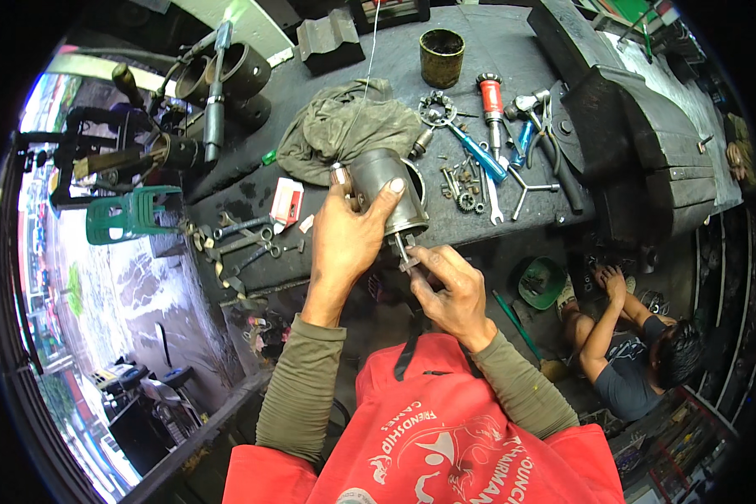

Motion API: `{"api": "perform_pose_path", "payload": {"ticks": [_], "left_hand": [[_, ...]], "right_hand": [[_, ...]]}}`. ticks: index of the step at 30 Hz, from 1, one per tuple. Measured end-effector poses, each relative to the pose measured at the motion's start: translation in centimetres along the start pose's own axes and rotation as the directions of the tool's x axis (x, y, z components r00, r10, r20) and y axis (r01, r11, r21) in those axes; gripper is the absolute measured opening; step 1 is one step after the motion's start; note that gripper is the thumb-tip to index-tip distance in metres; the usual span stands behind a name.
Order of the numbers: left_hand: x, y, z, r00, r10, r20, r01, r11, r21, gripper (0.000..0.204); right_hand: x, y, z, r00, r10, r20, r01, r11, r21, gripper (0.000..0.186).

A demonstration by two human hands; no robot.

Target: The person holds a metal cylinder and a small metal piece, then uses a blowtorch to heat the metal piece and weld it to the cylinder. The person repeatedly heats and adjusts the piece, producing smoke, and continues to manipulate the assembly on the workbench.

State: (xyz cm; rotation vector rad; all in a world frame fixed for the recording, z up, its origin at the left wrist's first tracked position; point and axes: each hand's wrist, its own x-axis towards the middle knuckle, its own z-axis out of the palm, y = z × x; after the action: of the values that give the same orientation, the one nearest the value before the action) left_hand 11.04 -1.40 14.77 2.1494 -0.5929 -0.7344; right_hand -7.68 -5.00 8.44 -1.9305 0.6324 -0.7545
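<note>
Head-worn fisheye, steeply downward, close.

1. We hold a grey metal cylinder [384, 191], a dull, grimy housing shaped like a short can. It sits above the near edge of the dark workbench, tilted so its far end points up and away from us and its near end points down toward us.
2. A thin metal shaft [400, 246] sticks out of the cylinder's lower end, pointing down toward us.
3. A small metal fitting [409, 264] sits at the shaft's tip, pinched between our fingertips; its exact shape is too small to tell.
</note>
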Motion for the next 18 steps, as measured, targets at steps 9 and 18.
{"api": "perform_pose_path", "payload": {"ticks": [9, 18], "left_hand": [[0.6, 0.1, 1.3, 0.975, 0.165, -0.148, -0.163, 0.986, 0.025, 0.104], [1.3, -1.0, 0.9, 0.932, 0.317, -0.177, -0.322, 0.947, 0.002, 0.102]], "right_hand": [[-1.4, 0.3, 2.3, 0.986, -0.002, -0.164, 0.005, 1.000, 0.017, 0.032], [-1.8, 0.4, 5.3, 0.952, 0.000, -0.307, 0.003, 1.000, 0.010, 0.029]]}}
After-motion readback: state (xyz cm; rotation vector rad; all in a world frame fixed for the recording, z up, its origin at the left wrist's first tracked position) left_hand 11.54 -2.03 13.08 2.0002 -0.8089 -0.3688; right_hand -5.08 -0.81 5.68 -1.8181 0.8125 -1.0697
